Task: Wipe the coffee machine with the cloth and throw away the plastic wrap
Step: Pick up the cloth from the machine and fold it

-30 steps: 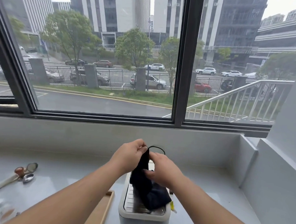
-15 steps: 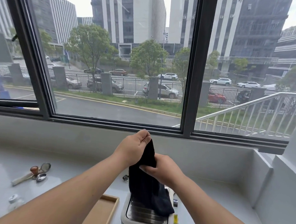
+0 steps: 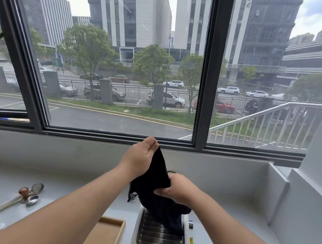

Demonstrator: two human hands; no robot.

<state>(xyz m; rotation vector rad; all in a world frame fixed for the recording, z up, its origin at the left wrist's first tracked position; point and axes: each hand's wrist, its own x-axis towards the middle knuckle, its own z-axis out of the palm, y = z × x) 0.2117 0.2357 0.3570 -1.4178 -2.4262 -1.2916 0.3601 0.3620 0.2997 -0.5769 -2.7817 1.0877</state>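
Got the black cloth [image 3: 154,185] pinched in both hands right now — left hand [image 3: 139,159] closed on the top corner, right hand [image 3: 177,190] clamped round the middle, lower down and nearer me. It hangs between the two grips, stretched into a strip running up and away from me, with the loose tail drooping below my right hand onto the ribbed metal top of the coffee machine [image 3: 159,235]. Looks light and totally floppy, probably grippy rather than slick, so nothing fragile — I'd bunch it into a pad in one palm before wiping, since a corner hold just flaps. Can't spot the plastic wrap from here.
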